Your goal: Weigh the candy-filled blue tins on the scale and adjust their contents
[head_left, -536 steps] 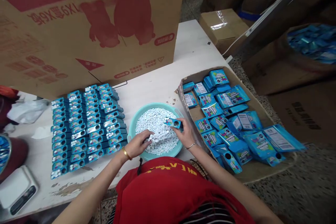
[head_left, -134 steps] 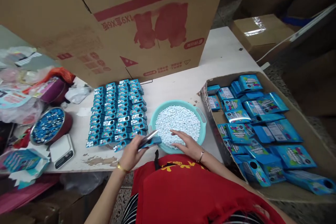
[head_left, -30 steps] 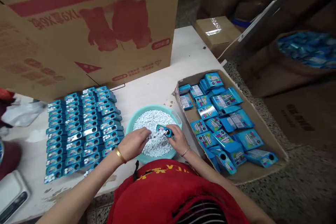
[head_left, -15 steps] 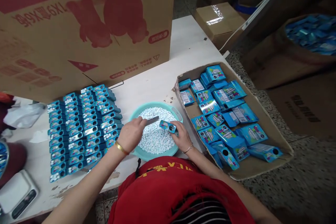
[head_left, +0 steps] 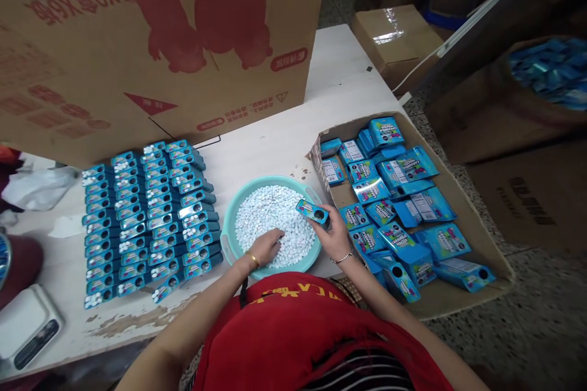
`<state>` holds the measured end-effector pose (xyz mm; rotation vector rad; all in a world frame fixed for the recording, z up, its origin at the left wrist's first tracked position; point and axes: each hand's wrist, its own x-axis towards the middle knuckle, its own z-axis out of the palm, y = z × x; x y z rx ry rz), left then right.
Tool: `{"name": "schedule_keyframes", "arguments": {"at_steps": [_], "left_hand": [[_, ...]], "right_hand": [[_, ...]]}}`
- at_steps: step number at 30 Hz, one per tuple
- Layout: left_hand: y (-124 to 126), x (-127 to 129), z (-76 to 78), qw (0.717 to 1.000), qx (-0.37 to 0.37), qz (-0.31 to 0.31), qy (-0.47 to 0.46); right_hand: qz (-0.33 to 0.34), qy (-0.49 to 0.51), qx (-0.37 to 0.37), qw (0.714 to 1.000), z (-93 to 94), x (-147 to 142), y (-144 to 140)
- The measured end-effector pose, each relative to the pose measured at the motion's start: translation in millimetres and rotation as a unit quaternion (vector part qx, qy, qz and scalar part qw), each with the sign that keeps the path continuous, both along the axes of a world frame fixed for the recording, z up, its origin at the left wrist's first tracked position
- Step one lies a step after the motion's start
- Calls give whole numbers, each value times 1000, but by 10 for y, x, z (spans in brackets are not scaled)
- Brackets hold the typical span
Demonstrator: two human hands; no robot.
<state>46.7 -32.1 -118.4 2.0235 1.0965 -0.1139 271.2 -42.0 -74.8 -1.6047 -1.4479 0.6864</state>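
My left hand [head_left: 266, 247] is down in the bowl, its closed fingertips among small white candies [head_left: 270, 208]. The narrow dark tool it gripped half a second ago is hidden from view, its blade apparently sunk in the candies. These fill a turquoise plastic bowl [head_left: 228, 220] on the table in front of me. Over the bowl's right rim, my right hand [head_left: 336, 235] grips a small blue candy box [head_left: 312, 212] tilted, with its round dark opening towards my fingers.
To the left stand rows of blue candy boxes [head_left: 160, 220], several with white candies on top. A shallow cardboard tray [head_left: 481, 226] of blue boxes lies right. A large carton [head_left: 220, 85] rises behind. A white scale [head_left: 32, 333] sits at lower left on the white table [head_left: 270, 140].
My left hand has lowered into the candies, and the tool's blade has gone out of sight. My right hand has carried the box slightly right and up, towards the bowl's rim.
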Motion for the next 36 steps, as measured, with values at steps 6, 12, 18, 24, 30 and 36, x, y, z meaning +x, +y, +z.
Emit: {"name": "schedule_keyframes", "arguments": {"at_steps": [6, 12, 18, 24, 30, 36], "left_hand": [[100, -286, 589, 994, 0, 21, -103], [336, -334, 1316, 997, 48, -17, -57], [367, 172, 1874, 962, 117, -127, 210], [290, 399, 2158, 939, 162, -160, 256], [642, -168, 1387, 967, 136, -34, 213], [445, -162, 361, 981, 73, -24, 176]], "right_hand": [[36, -10, 10, 999, -11, -30, -20], [110, -32, 44, 992, -88, -174, -59], [156, -40, 68, 985, -96, -342, -101], [153, -32, 68, 985, -131, -322, -105], [103, -13, 47, 993, -144, -169, -71], [74, 8, 19, 997, -47, -127, 16]]}}
